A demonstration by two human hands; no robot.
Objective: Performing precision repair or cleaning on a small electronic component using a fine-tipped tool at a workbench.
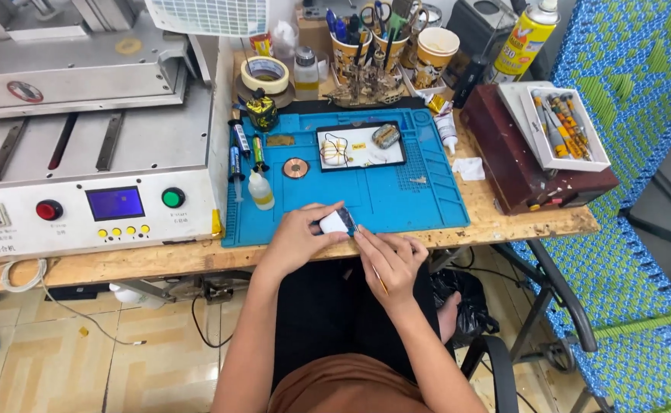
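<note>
Seated work at the near edge of the tabletop (503,223), seen from the head camera. The left hand (297,239) was clenched around a small white-backed device (336,222), gripping it from the left side with thumb and fingers, at the front edge of the blue work mat (396,200). The right hand (391,262) was closed on a thin pointed tool (379,279), its working end meeting the device's right edge; the exact contact point was too small to make out.

Just beyond the hands, on the mat, lay a black tray (360,145) of small parts and a round copper coil (295,167). Beyond and to the left of the left hand stood a small squeeze bottle (259,191), with a grey machine (90,153) with coloured buttons farther left. Well beyond the right hand and to its right, a white box of tool bits (561,126) rested on a dark red case (530,164).

As a judgement of good technique: the left hand should hold the device steady against the mat, while the right hand keeps the tool shallow along the seam and applies light, even pressure, so that the tip neither slips nor gouges.
</note>
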